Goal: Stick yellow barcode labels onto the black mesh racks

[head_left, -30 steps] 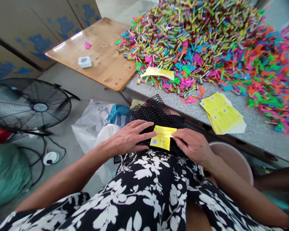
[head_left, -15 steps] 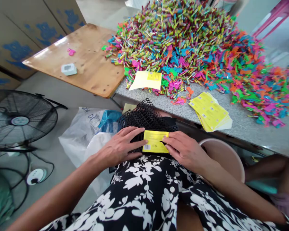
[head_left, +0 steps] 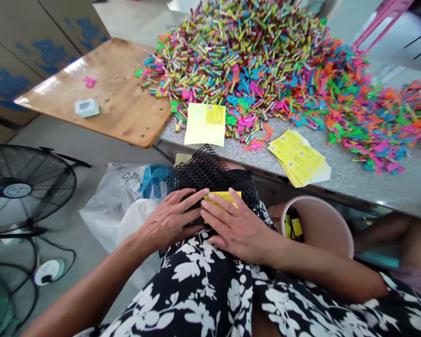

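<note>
A small yellow printed label (head_left: 225, 193) lies on something black over my lap, mostly hidden beneath my right hand. My right hand (head_left: 240, 229) rests flat across it, fingers stretched out towards the left. At the label's left edge is my left hand (head_left: 173, 217), its fingers straight and spread, the index fingertip close to the right hand's fingers. Black plastic mesh (head_left: 210, 168) is draped beyond both hands. What lies directly under the label is hidden by the hands.
A heap of small colourful tubes and toy pieces (head_left: 245, 51) covers much of the grey table (head_left: 256, 157). Yellow label sheets (head_left: 298, 159) and a pale sheet (head_left: 199, 124) lie at its edge. A bucket (head_left: 323, 224) holds yellow-and-black pieces. A fan (head_left: 17, 189) stands left.
My right hand has slid left from the label's right end and now covers most of it. My left hand stays at the left edge. The view has shifted slightly.
</note>
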Demonstrator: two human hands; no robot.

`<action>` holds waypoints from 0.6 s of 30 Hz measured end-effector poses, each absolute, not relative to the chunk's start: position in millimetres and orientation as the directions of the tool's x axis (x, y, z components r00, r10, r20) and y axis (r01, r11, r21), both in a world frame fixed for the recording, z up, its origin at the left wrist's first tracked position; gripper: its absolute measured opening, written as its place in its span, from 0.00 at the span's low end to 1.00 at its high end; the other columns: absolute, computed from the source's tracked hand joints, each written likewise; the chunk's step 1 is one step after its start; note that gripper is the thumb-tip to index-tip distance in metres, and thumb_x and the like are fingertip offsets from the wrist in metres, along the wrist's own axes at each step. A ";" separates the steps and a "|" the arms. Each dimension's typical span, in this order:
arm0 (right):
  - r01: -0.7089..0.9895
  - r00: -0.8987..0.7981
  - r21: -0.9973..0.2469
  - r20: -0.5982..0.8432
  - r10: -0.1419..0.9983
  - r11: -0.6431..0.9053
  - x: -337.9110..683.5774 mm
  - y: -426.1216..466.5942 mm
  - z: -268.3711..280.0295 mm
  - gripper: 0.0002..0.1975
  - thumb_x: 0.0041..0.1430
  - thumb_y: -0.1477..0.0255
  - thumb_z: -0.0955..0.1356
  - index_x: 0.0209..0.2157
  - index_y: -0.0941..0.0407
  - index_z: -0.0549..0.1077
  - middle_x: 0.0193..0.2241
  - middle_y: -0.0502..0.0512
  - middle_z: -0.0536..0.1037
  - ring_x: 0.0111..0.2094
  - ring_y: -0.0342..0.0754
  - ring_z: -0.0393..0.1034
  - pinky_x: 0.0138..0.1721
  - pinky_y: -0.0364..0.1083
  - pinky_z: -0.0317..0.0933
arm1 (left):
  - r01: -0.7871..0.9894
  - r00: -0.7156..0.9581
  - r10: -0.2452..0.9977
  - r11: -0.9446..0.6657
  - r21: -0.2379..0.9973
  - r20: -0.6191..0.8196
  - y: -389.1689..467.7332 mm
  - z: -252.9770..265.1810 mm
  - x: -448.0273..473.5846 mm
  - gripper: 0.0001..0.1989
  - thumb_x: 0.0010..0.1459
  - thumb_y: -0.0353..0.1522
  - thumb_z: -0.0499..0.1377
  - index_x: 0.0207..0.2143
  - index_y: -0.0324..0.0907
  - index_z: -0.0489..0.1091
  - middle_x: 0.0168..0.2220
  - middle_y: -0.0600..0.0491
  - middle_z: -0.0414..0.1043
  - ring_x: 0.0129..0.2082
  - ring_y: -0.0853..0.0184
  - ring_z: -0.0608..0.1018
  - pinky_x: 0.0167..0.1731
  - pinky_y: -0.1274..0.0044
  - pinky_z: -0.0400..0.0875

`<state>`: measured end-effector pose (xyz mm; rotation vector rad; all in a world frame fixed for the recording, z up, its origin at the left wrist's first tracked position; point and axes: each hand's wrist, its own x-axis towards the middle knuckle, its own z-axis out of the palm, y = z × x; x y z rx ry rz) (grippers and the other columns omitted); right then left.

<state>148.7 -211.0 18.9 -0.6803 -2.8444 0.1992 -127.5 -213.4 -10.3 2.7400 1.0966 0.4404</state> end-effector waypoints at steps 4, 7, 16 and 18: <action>0.547 -0.823 -0.133 0.092 0.560 0.826 167.6 -208.2 -6.4 0.38 0.76 0.50 0.60 0.75 0.61 0.55 0.76 0.64 0.54 0.78 0.62 0.41 0.77 0.72 0.27 | 0.633 0.703 0.672 -0.740 0.227 0.233 -213.0 -11.8 -131.0 0.23 0.68 0.42 0.65 0.63 0.49 0.72 0.72 0.49 0.65 0.66 0.51 0.70 0.62 0.58 0.71; 0.620 -0.777 -0.080 0.074 0.625 0.780 199.4 -209.4 -18.6 0.41 0.75 0.50 0.61 0.76 0.62 0.51 0.77 0.64 0.51 0.78 0.65 0.37 0.76 0.73 0.27 | 0.622 0.712 0.655 -0.756 0.205 0.253 -213.0 -14.3 -132.0 0.26 0.68 0.43 0.64 0.65 0.48 0.70 0.69 0.50 0.70 0.67 0.50 0.70 0.62 0.58 0.71; 0.713 -0.680 -0.107 0.138 0.720 0.693 216.8 -219.3 -2.4 0.44 0.71 0.51 0.66 0.76 0.62 0.51 0.76 0.73 0.50 0.77 0.70 0.40 0.74 0.75 0.41 | 0.657 0.687 0.706 -0.704 0.268 0.172 -212.1 -5.2 -122.7 0.25 0.67 0.41 0.64 0.63 0.43 0.71 0.71 0.44 0.66 0.63 0.51 0.73 0.62 0.58 0.71; 0.676 -0.711 -0.132 0.144 0.689 0.725 209.4 -214.7 -2.2 0.38 0.72 0.54 0.68 0.75 0.55 0.57 0.76 0.70 0.54 0.77 0.71 0.42 0.71 0.78 0.45 | 0.683 0.689 0.717 -0.690 0.240 0.102 -210.0 -0.8 -122.9 0.26 0.66 0.44 0.64 0.62 0.43 0.71 0.72 0.44 0.65 0.61 0.50 0.73 0.60 0.57 0.70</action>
